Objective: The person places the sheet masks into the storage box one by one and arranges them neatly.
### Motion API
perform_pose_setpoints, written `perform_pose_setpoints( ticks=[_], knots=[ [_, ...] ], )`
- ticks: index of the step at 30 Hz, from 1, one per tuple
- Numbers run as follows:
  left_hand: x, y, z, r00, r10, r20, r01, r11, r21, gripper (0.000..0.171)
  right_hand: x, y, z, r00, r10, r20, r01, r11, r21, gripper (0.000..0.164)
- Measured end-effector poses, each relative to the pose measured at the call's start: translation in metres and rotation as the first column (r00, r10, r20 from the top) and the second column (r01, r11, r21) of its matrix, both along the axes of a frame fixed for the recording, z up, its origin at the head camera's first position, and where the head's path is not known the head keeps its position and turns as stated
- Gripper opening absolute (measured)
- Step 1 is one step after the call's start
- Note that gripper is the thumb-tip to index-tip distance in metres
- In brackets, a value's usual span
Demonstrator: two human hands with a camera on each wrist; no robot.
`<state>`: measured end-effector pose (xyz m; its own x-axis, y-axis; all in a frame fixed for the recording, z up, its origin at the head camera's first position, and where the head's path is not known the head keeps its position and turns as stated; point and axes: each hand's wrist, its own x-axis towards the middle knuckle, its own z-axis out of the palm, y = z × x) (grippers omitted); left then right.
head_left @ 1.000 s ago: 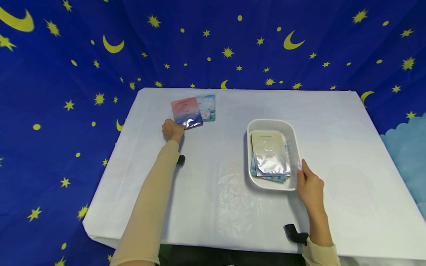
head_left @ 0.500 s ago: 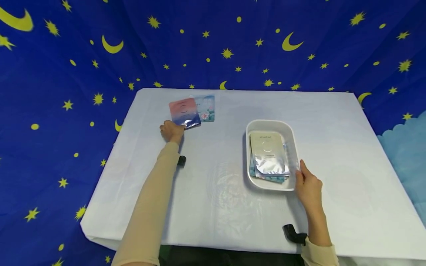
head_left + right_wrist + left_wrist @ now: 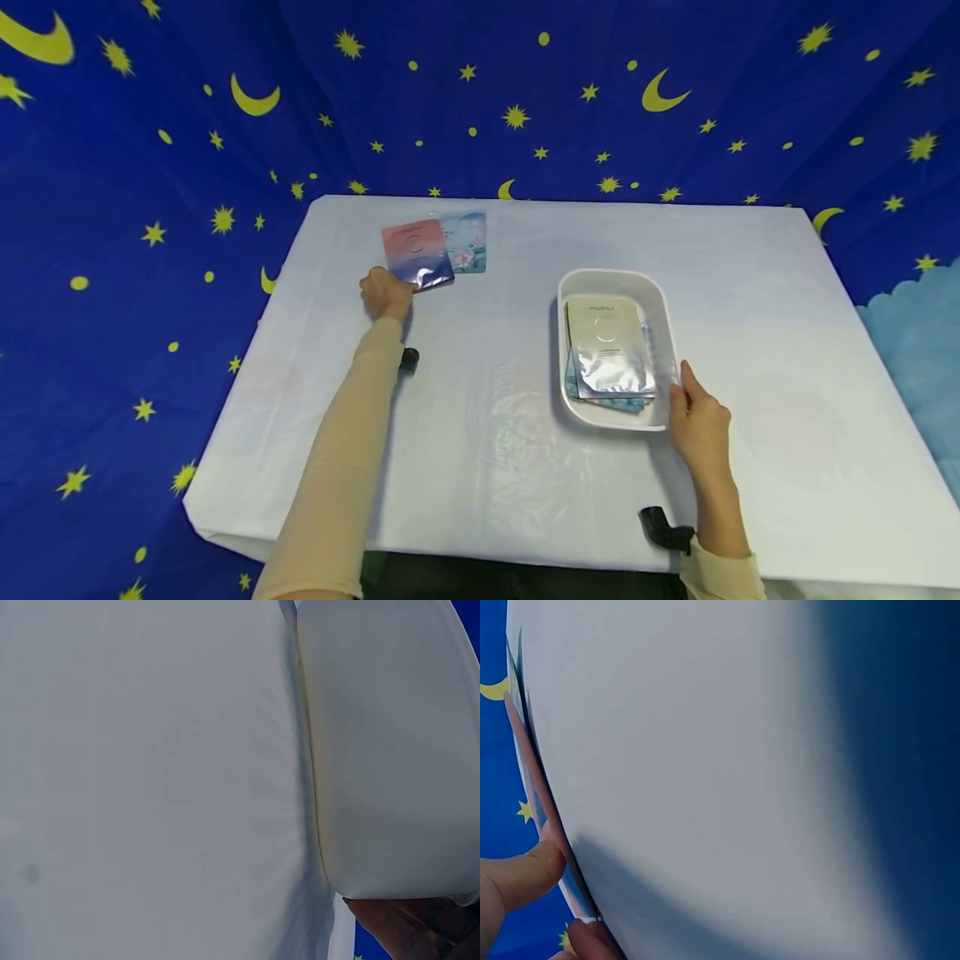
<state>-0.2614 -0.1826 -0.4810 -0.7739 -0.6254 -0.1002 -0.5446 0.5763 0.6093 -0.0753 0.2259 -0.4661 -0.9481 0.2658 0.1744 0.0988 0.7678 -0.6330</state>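
Observation:
My left hand (image 3: 387, 293) pinches the near left corner of a pink-and-blue sheet mask packet (image 3: 416, 252). In the left wrist view the thumb (image 3: 529, 876) presses one face of that packet (image 3: 541, 780), seen nearly edge-on, with fingertips below. It partly covers a light-blue packet with a flower print (image 3: 470, 242). On the right, my right hand (image 3: 701, 423) grips the near right side of a white plastic bin (image 3: 663, 350), thumb at the rim. Inside lies a cream-and-silver packet (image 3: 606, 343) over several others. The right wrist view shows the bin's outer wall (image 3: 397, 750) above the fingers (image 3: 401, 926).
A white cloth (image 3: 480, 350) covers the table. Behind it hangs a dark blue curtain (image 3: 450, 100) with yellow moons and stars. Black wrist mounts stick out at the left wrist (image 3: 408, 361) and right wrist (image 3: 663, 531).
My left hand and the pink-and-blue sheet mask packet have shifted very slightly left. The right hand and the bin stay in place.

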Motion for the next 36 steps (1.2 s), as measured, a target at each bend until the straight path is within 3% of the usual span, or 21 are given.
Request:
perform_pose_setpoints(
  ticks=[7, 11, 15, 21, 25, 28, 32, 34, 36],
  knots=[
    [0.002, -0.005, 0.000, 1.000, 0.007, -0.030, -0.005, 0.997, 0.072, 0.054, 0.001, 0.001, -0.002, 1.000, -0.002, -0.011, 0.002, 1.000, 0.003, 0.039],
    [0.005, -0.007, 0.000, 1.000, 0.018, 0.001, -0.018, 0.995, 0.096, 0.051, 0.001, 0.002, -0.003, 1.000, -0.008, -0.005, 0.008, 1.000, 0.001, 0.039],
    [0.009, -0.009, 0.000, 0.999, 0.028, 0.047, -0.033, 0.994, 0.101, 0.038, 0.001, 0.002, -0.005, 1.000, -0.005, -0.014, 0.005, 1.000, 0.004, 0.039],
    [0.010, -0.015, 0.002, 0.998, 0.041, 0.051, -0.045, 0.995, 0.089, 0.030, 0.000, 0.002, -0.005, 0.999, 0.001, -0.034, -0.001, 1.000, 0.011, 0.038],
    [0.009, -0.018, 0.000, 0.998, 0.066, 0.012, -0.067, 0.982, 0.176, 0.032, 0.000, 0.002, -0.003, 1.000, 0.002, -0.027, -0.001, 1.000, 0.013, 0.038],
    [0.008, -0.020, -0.002, 0.995, 0.091, -0.048, -0.069, 0.939, 0.336, 0.029, 0.000, 0.002, -0.003, 1.000, 0.002, -0.029, -0.002, 1.000, 0.017, 0.038],
    [0.007, -0.019, 0.000, 0.986, 0.125, -0.114, -0.037, 0.818, 0.574, 0.029, 0.000, 0.002, -0.003, 1.000, 0.004, -0.031, -0.003, 1.000, 0.016, 0.038],
    [0.008, -0.017, 0.002, 0.980, 0.136, -0.144, -0.012, 0.766, 0.643, 0.027, 0.000, 0.002, -0.003, 0.999, 0.006, -0.035, -0.005, 1.000, 0.015, 0.038],
    [0.010, -0.015, 0.005, 0.975, 0.141, -0.172, 0.009, 0.748, 0.664, 0.021, 0.000, 0.002, -0.004, 0.999, 0.006, -0.039, -0.006, 1.000, 0.015, 0.038]
  ],
)
